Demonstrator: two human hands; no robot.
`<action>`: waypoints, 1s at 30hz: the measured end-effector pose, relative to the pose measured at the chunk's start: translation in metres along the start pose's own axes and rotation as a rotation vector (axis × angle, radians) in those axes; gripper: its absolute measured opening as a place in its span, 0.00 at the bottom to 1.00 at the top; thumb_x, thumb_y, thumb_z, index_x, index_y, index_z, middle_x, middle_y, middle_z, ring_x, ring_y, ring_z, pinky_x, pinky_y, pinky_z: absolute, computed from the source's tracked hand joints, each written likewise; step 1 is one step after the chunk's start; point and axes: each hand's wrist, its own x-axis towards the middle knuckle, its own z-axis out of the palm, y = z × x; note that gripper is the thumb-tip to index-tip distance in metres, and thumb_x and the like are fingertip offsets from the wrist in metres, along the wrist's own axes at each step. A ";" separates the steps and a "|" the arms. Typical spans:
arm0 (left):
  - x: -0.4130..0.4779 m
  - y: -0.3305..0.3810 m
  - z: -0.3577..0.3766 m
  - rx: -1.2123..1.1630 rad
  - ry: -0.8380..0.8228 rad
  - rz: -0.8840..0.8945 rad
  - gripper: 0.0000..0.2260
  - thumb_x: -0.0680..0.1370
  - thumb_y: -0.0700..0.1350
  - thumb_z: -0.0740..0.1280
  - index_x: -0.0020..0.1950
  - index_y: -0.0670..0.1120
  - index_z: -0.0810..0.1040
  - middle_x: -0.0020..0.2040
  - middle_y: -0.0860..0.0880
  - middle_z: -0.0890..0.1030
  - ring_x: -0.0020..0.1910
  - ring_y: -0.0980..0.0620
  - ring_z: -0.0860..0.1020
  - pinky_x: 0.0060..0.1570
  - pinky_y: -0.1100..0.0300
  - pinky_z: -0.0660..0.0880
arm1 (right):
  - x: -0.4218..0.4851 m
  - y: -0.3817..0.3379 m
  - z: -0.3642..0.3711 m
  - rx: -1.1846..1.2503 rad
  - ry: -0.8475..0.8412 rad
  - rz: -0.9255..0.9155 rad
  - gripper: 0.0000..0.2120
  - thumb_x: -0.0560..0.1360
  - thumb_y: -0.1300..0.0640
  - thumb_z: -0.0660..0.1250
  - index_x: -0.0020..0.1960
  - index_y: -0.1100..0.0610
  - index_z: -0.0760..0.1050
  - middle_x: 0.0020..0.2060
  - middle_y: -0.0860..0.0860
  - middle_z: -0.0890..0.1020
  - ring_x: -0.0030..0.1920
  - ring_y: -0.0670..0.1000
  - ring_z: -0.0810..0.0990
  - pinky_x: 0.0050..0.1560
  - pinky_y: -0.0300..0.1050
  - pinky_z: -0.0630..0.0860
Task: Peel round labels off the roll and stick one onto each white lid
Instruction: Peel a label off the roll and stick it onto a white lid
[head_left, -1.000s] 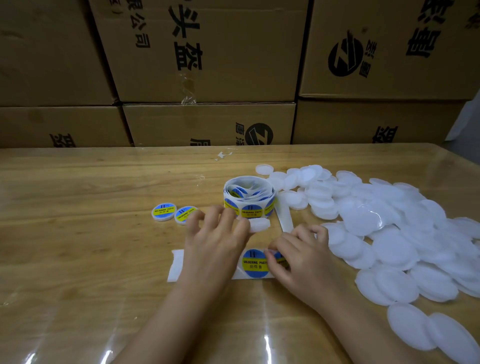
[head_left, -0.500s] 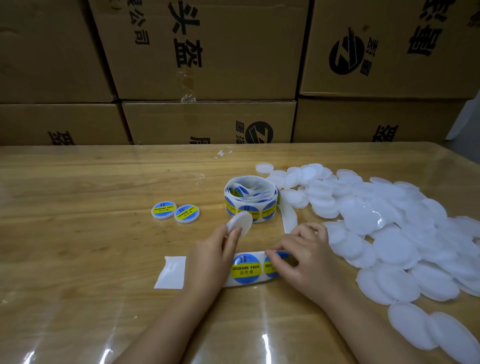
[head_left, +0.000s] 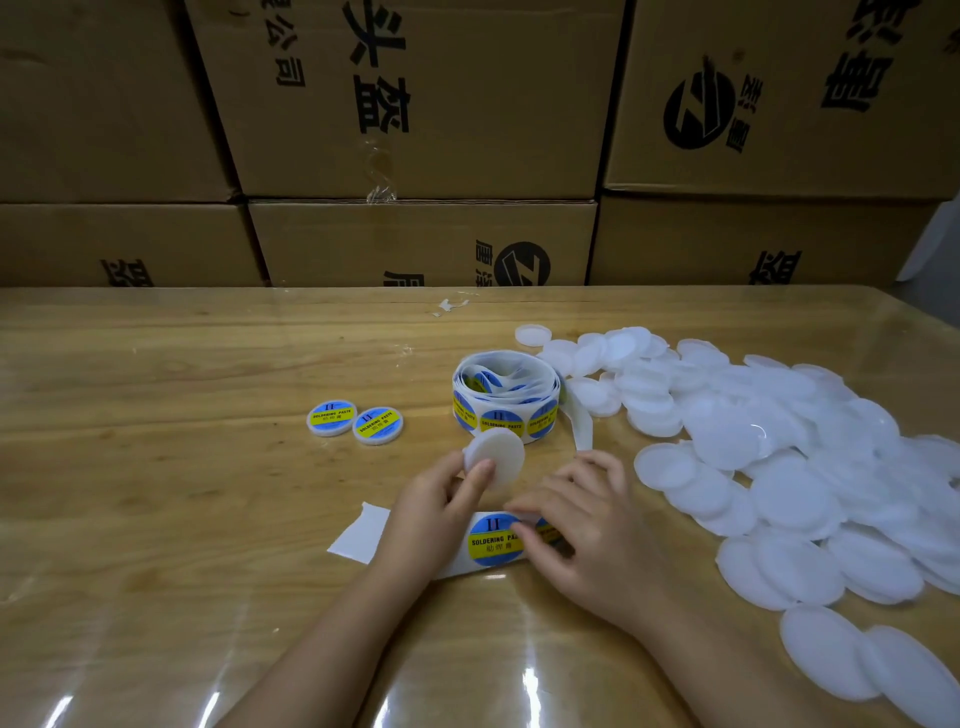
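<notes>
While the left hand (head_left: 439, 512) pinches a white lid (head_left: 497, 458), the right hand (head_left: 589, 540) pinches a label (head_left: 547, 531) on the strip (head_left: 359, 535).

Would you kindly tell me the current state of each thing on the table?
left hand: holds the bare lid.
bare lid: unlabelled, tilted, off the table.
right hand: pinches the front label's edge.
front label: on the strip.
strip: unrolled flat, end bare.
roll: loosely coiled.
two finished lids: labelled, lying flat.
lid pile: unlabelled, heaped.
boxes: shut, stacked.
</notes>
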 end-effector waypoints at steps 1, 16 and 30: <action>0.001 0.001 0.000 -0.027 -0.016 -0.004 0.08 0.78 0.51 0.64 0.41 0.50 0.78 0.25 0.58 0.68 0.27 0.60 0.65 0.31 0.65 0.64 | 0.000 0.001 0.000 0.001 -0.001 0.001 0.06 0.73 0.51 0.65 0.45 0.50 0.80 0.37 0.40 0.78 0.43 0.46 0.74 0.62 0.48 0.63; -0.004 0.008 -0.002 0.047 -0.209 0.092 0.13 0.77 0.53 0.63 0.35 0.48 0.72 0.28 0.56 0.70 0.31 0.56 0.67 0.36 0.50 0.68 | 0.001 -0.002 0.001 -0.018 -0.035 -0.135 0.08 0.75 0.56 0.65 0.52 0.51 0.80 0.44 0.44 0.80 0.44 0.49 0.75 0.48 0.47 0.68; 0.001 0.004 0.001 0.281 -0.123 0.170 0.20 0.77 0.46 0.66 0.28 0.53 0.63 0.24 0.54 0.65 0.27 0.58 0.63 0.34 0.58 0.59 | 0.003 -0.007 -0.003 0.084 -0.029 -0.157 0.04 0.75 0.57 0.67 0.48 0.51 0.81 0.47 0.47 0.79 0.44 0.48 0.74 0.49 0.42 0.66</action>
